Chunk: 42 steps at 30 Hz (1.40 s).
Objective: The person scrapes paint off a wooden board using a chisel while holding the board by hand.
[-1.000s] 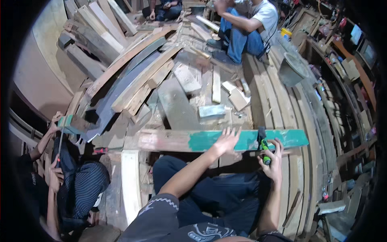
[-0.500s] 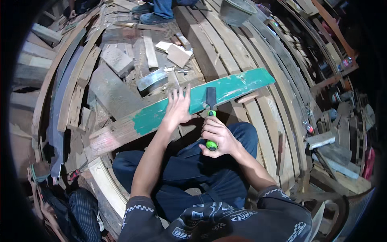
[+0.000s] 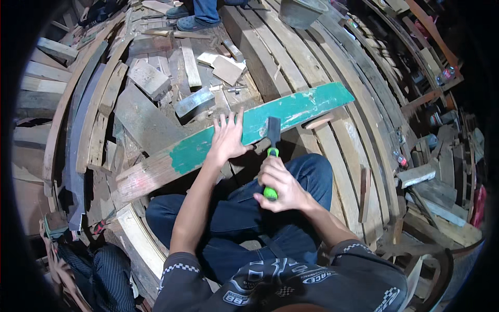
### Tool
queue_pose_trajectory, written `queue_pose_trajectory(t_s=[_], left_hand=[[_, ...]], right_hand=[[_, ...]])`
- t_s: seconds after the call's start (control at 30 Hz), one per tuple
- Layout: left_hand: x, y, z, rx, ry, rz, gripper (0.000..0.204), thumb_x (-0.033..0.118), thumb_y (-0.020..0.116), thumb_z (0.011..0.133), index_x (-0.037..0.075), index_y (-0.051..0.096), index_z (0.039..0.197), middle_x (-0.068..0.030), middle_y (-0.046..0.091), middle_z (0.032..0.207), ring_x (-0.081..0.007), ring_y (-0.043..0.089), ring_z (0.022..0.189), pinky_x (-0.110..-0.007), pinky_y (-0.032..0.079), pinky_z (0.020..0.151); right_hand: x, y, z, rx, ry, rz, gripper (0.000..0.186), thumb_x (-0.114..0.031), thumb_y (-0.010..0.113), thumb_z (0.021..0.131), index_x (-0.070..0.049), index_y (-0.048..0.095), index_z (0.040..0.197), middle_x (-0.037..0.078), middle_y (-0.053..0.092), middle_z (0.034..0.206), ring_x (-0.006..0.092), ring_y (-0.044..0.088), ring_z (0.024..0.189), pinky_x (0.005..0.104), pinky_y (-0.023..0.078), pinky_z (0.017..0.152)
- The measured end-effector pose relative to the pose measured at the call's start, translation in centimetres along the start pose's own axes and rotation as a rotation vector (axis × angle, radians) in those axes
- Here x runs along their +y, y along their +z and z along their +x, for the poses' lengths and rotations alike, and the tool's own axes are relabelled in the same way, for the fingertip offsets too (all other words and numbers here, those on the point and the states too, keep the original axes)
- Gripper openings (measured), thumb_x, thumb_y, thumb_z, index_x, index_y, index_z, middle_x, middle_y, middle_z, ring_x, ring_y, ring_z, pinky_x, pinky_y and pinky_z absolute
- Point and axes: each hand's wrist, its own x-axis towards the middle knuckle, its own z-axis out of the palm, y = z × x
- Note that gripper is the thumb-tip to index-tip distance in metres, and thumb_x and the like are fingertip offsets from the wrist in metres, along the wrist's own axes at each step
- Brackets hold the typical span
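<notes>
A long plank [image 3: 200, 149] lies slantwise across my lap. Green paint covers most of it, with bare wood at its left end. My left hand [image 3: 227, 139] rests on the plank's near edge, fingers spread over the paint and closed on nothing. Wrapped round the green-and-black handle of a chisel [image 3: 273, 130] is my right hand [image 3: 280, 183]. The chisel's wide dark blade lies over the green face, pointing away from me. Pale scuffs show in the paint beside the blade.
Offcuts and wood blocks [image 3: 149, 78] lie beyond the plank. Long beams [image 3: 254, 44] run along the right, with a grey bucket [image 3: 301, 13] on them. One person's legs [image 3: 204, 13] show at the top, another person's striped trousers [image 3: 112, 275] at lower left.
The chisel blade has drawn back slightly toward me and tilted a little. My right hand has dropped slightly with it. The left hand keeps its place on the plank.
</notes>
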Motion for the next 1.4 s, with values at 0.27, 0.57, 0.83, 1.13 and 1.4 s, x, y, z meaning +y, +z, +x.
queue_pose_trajectory(t_s=[0.27,0.57,0.83,1.13,1.4], left_hand=[[0.2,0.0,-0.4,0.062,0.025,-0.03,0.121,0.039,0.091,0.063,0.002,0.022,0.156,-0.0304,0.042,0.145,-0.0534,0.039,0.134,-0.066,0.029,0.113],[0.4,0.4,-0.5,0.104,0.027,0.056,0.128,0.04,0.091,0.06,0.005,0.019,0.159,-0.0262,0.035,0.152,-0.0487,0.035,0.138,-0.065,0.026,0.114],[0.6,0.4,0.1,0.097,0.07,0.008,0.123,0.038,0.091,0.059,0.003,0.025,0.156,-0.0254,0.042,0.147,-0.0482,0.04,0.133,-0.059,0.029,0.115],[0.4,-0.3,0.1,0.063,0.042,0.037,0.12,0.042,0.088,0.064,0.004,0.023,0.157,-0.0241,0.047,0.143,-0.0459,0.045,0.131,-0.059,0.03,0.115],[-0.1,-1.9,-0.7,-0.003,-0.041,0.017,0.121,0.044,0.088,0.063,0.003,0.024,0.157,-0.0278,0.044,0.146,-0.0506,0.039,0.136,-0.062,0.024,0.119]], right_hand=[[-0.6,-0.8,0.2,0.087,0.056,0.031,0.033,-0.011,0.076,0.059,-0.003,0.054,0.083,0.016,0.052,0.088,0.0383,0.054,0.09,0.0476,0.045,0.085],[1.4,0.8,1.0,0.028,-0.054,0.01,0.027,-0.024,0.066,0.054,-0.002,0.057,0.067,0.012,0.055,0.072,0.0364,0.06,0.083,0.0495,0.049,0.087],[2.4,-1.1,0.9,0.107,-0.11,0.012,0.03,-0.024,0.064,0.044,-0.007,0.044,0.055,0.008,0.041,0.059,0.0298,0.044,0.059,0.0406,0.037,0.063],[1.7,-0.7,0.9,0.054,-0.095,0.095,0.033,-0.031,0.064,0.04,-0.008,0.047,0.056,0.006,0.043,0.056,0.0287,0.047,0.055,0.0393,0.038,0.06],[1.8,-0.8,0.9,0.007,-0.105,0.128,0.032,-0.034,0.066,0.045,-0.008,0.051,0.056,0.008,0.045,0.057,0.0306,0.045,0.055,0.0398,0.038,0.06]])
